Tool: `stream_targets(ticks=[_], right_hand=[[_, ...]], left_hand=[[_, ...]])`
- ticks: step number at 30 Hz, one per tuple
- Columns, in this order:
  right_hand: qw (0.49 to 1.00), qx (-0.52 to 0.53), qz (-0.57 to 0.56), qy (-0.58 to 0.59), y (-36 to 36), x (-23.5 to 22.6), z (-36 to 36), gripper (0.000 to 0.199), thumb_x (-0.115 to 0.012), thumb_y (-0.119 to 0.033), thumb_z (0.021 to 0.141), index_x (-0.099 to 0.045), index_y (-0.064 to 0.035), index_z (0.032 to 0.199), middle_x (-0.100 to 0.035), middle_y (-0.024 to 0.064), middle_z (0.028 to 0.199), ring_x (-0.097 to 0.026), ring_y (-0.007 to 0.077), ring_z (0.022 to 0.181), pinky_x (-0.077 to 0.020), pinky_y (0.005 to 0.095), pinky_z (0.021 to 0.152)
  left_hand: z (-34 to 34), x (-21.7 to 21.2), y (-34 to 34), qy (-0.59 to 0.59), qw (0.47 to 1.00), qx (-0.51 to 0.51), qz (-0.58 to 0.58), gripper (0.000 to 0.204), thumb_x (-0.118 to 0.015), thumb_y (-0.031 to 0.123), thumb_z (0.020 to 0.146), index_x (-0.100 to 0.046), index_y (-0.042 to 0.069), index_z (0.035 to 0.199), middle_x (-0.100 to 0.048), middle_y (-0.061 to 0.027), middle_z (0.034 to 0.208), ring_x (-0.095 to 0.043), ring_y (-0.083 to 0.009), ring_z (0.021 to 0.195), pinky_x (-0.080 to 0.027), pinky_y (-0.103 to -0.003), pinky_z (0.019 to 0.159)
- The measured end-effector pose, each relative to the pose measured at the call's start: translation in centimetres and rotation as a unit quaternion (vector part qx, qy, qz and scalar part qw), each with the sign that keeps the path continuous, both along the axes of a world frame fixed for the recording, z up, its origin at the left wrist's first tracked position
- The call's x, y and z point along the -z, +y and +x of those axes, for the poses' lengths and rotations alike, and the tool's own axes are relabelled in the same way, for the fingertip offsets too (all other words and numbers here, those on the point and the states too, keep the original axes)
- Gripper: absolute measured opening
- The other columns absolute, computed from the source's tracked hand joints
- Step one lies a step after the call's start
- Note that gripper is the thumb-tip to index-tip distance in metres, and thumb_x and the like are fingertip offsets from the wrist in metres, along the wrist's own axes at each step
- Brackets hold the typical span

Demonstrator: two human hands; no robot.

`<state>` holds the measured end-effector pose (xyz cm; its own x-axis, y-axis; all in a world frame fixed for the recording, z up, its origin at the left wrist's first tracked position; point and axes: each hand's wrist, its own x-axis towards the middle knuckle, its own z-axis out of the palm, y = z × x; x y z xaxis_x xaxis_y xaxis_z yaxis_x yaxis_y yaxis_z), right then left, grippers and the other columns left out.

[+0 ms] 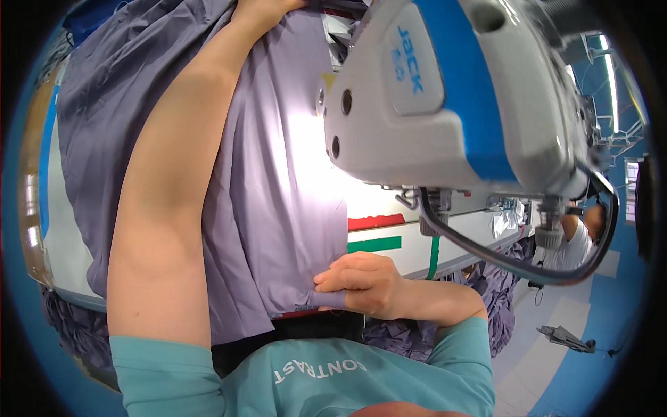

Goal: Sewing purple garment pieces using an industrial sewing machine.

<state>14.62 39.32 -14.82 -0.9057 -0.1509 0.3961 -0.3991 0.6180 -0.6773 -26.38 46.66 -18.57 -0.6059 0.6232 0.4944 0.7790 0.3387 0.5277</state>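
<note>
A large piece of mauve-grey fabric (pixel 271 181) lies across the sewing table and hangs over its near edge. My right hand (pixel 368 281) is closed on the fabric's near right corner, thumb and fingers pinching the folded edge. My left arm reaches far forward over the cloth. At the top rim, my left hand (pixel 267 10) rests on or just above the fabric, its fingers mostly cut off by the frame. The white and blue sewing machine (pixel 424 104) stands right of the cloth, its lamp shining brightly on it. The needle area is hidden behind the machine head.
Red tape (pixel 375 222) and green tape (pixel 375 244) mark the white table (pixel 451 226). A black cable (pixel 486 260) loops below the machine. More mauve cloth (pixel 497 299) is heaped at the lower right, and another pile (pixel 76 323) at the left. A person (pixel 577 240) sits farther right.
</note>
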Motion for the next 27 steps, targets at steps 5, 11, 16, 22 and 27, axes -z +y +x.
stream_targets(ticks=[5, 11, 16, 22, 27], right_hand=[[0.998, -0.057, -0.004, -0.029, 1.8, -0.8, -2.2, 0.017, -0.077, -0.015, 0.070, -0.070, -0.0049, 0.081, -0.067, 0.0063, 0.087, -0.068, 0.0228, 0.076, -0.0545, 0.0318, 0.061], [0.998, -0.046, 0.020, -0.023, 2.5, -1.0, -3.4, 0.022, -0.073, -0.011, 0.066, -0.071, -0.0063, 0.087, -0.066, 0.0042, 0.088, -0.068, 0.0210, 0.080, -0.0541, 0.0314, 0.065], [0.999, -0.022, 0.045, 0.009, 2.2, -0.8, -3.9, 0.019, -0.078, -0.014, 0.067, -0.071, -0.0092, 0.084, -0.067, 0.0031, 0.086, -0.068, 0.0204, 0.078, -0.0540, 0.0310, 0.063], [0.998, -0.011, 0.059, 0.019, 2.1, -1.2, -3.6, 0.023, -0.081, -0.013, 0.063, -0.071, -0.0066, 0.082, -0.067, 0.0069, 0.085, -0.067, 0.0246, 0.075, -0.0525, 0.0331, 0.061], [0.993, 0.018, 0.105, 0.058, 2.0, 0.0, -2.8, 0.013, -0.077, -0.016, 0.069, -0.067, -0.0088, 0.073, -0.065, 0.0012, 0.091, -0.065, 0.0179, 0.079, -0.0520, 0.0295, 0.060]], left_hand=[[-1.1, -0.8, 1.1, 0.001, 1.000, -0.018, -0.022, 0.031, -0.076, 0.030, 0.073, -0.070, 0.001, 0.083, -0.066, -0.0215, 0.094, -0.064, -0.0356, 0.093, -0.050, -0.043, 0.083], [-2.3, -0.2, 1.7, -0.034, 0.999, -0.001, 0.016, 0.029, -0.077, 0.026, 0.073, -0.069, 0.001, 0.088, -0.067, -0.0210, 0.094, -0.064, -0.0361, 0.094, -0.050, -0.043, 0.083], [-0.5, -1.2, 1.3, -0.058, 0.984, -0.003, -0.170, 0.054, -0.065, 0.039, 0.085, -0.057, 0.005, 0.126, -0.052, -0.0158, 0.135, -0.047, -0.0306, 0.128, -0.035, -0.042, 0.107], [17.6, -6.9, -15.8, -0.098, 0.946, 0.236, -0.200, 0.077, -0.051, 0.040, 0.094, -0.020, -0.007, 0.146, -0.014, -0.0266, 0.154, -0.010, -0.0358, 0.146, -0.013, -0.049, 0.117], [18.5, -9.0, -25.2, -0.124, 0.929, 0.126, -0.326, 0.066, -0.058, 0.027, 0.089, -0.032, 0.003, 0.145, -0.026, -0.0172, 0.153, -0.021, -0.0323, 0.143, -0.014, -0.042, 0.117]])
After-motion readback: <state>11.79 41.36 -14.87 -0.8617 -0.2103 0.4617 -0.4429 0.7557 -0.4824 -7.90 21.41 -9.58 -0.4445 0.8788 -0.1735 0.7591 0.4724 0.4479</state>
